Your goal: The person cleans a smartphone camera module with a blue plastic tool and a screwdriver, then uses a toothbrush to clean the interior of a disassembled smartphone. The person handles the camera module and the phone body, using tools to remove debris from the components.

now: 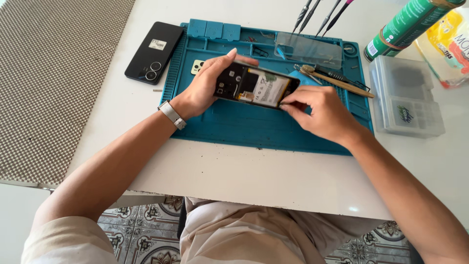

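Up close, the left hand (207, 85) grips an opened smartphone (255, 87) above the blue repair mat (244, 124) on the table (234, 171) — the right hand (320, 112) pinches its lower edge. Nearby: a white-labelled black phone (154, 51), green cylindrical can (408, 24), yellow packet (449, 41).

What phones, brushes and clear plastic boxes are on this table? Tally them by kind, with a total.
Phones: 2, the opened phone in both hands, the black phone lying off the mat.
Brushes: 1, the wooden-handled brush.
Clear plastic boxes: 1, the clear box.
Total: 4
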